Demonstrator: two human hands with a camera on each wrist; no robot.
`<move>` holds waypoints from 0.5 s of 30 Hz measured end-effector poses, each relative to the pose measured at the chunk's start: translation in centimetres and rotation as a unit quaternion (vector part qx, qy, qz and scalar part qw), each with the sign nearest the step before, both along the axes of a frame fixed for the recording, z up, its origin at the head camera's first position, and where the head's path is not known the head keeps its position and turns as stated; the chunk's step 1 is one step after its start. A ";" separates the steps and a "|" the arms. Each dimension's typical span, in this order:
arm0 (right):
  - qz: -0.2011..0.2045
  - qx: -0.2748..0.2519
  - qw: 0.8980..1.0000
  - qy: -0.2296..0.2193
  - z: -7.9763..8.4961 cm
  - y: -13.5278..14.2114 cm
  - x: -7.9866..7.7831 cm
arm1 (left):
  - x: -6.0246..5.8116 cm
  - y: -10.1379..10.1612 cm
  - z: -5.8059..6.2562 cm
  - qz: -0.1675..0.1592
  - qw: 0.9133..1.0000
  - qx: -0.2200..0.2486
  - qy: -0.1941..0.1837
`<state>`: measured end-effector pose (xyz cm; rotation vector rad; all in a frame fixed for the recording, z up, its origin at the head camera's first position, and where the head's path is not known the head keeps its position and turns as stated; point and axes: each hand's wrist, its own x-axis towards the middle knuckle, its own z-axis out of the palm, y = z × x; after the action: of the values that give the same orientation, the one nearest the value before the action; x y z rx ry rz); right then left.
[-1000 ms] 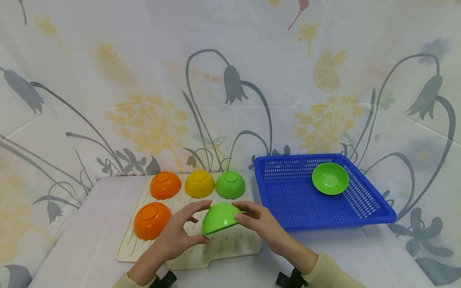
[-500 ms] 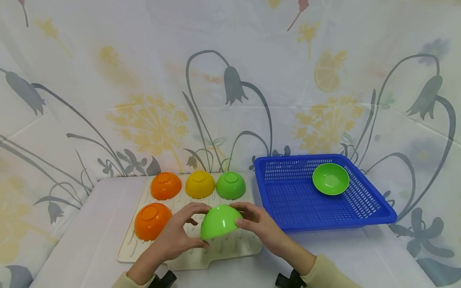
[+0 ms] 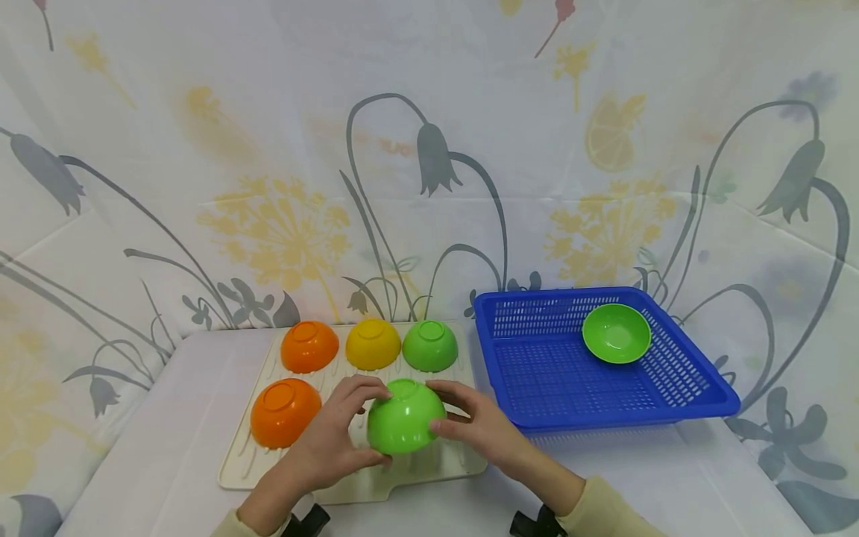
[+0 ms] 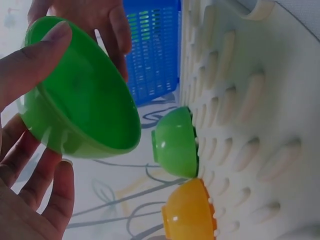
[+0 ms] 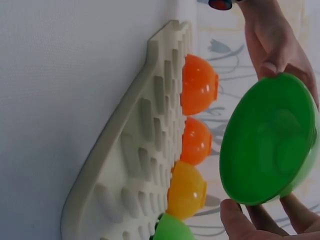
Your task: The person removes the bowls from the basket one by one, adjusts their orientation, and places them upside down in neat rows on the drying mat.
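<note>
A bright green bowl (image 3: 406, 418) is held off the drying rack (image 3: 436, 459) between both hands, its mouth tilted downward. My left hand (image 3: 329, 436) grips its left side; the left wrist view shows the thumb (image 4: 57, 35) over the rim and the fingers behind the outer wall. On the opposite side my right hand (image 3: 486, 429) holds the bowl between thumb and fingers, as the right wrist view shows near the rim. Upside down on the rack stand two orange bowls (image 3: 285, 414), a yellow bowl (image 3: 373, 344) and another green bowl (image 3: 430, 346).
To the right of the rack stands a blue plastic basket (image 3: 530, 388) with slotted walls. One green bowl (image 3: 616, 334) lies in it, mouth up, toward the back right. A floral cloth (image 3: 429, 224) hangs behind the white-covered table (image 3: 168, 432).
The held bowl has turned in the hands and shifted slightly left, its outer wall now facing me more. Both hands still hold it. The other bowls and the basket have stayed put.
</note>
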<state>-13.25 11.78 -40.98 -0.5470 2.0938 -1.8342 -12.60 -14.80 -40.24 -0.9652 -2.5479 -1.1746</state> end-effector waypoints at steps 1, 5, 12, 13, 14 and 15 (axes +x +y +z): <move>-0.002 0.000 1.000 0.001 0.0 -0.1 0.0 | 0.0 0.0 0.0 0.001 1.000 -0.002 0.007; -0.011 -0.008 1.000 -0.005 -0.1 -0.5 0.2 | 0.0 0.2 -0.2 -0.002 1.000 -0.002 0.027; -0.016 -0.034 0.999 -0.011 -0.3 -0.7 0.2 | 0.0 0.3 -0.4 -0.010 0.999 0.009 0.043; -0.016 -0.038 0.999 -0.010 -0.3 -0.7 0.2 | -0.1 0.3 -0.4 -0.013 0.999 0.015 0.038; -0.015 -0.040 0.999 -0.008 -0.2 -0.7 0.3 | -0.1 0.3 -0.5 -0.014 0.999 0.021 0.032; -0.014 -0.043 0.999 -0.006 -0.2 -0.6 0.3 | -0.1 0.3 -0.5 -0.015 0.999 0.028 0.025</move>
<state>-12.99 11.14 -41.21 -0.5279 2.0320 -1.9470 -12.73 -14.50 -40.76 -1.0106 -2.4561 -1.2067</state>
